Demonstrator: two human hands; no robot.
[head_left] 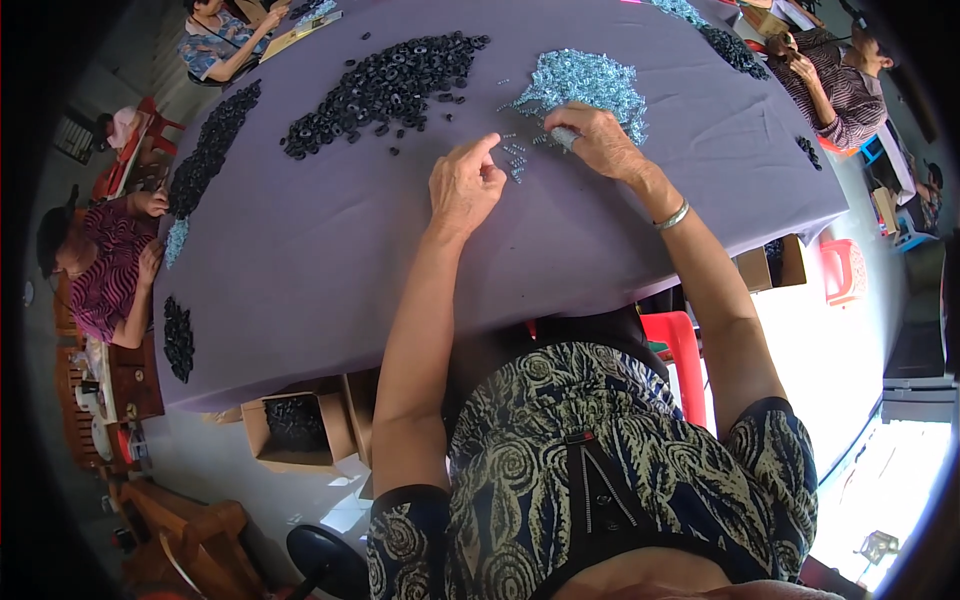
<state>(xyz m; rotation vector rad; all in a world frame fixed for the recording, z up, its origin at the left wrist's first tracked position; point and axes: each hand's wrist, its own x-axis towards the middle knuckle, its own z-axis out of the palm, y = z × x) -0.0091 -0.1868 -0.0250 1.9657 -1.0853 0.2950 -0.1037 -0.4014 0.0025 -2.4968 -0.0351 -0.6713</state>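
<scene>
A heap of small silvery-blue coil springs [585, 82] lies on the purple-grey tablecloth [560, 240]. My right hand [607, 145], with a bangle at the wrist, is at the heap's near edge, its fingers closed around a small bunch of springs [565, 137]. To its left, my left hand [467, 185] hovers close to the cloth, index finger stretched out and thumb apart from it; nothing shows between them. A few loose springs [516, 160] are scattered between my two hands. Farther left spreads a large pile of small black ring-like parts [390, 90].
More black parts [215, 140] line the table's left side, near a seated person [105, 260]. Other people sit at the far left [220, 45] and right [830, 85]. Below the table edge stand a cardboard box [290, 430] of black parts and a red chair [680, 350].
</scene>
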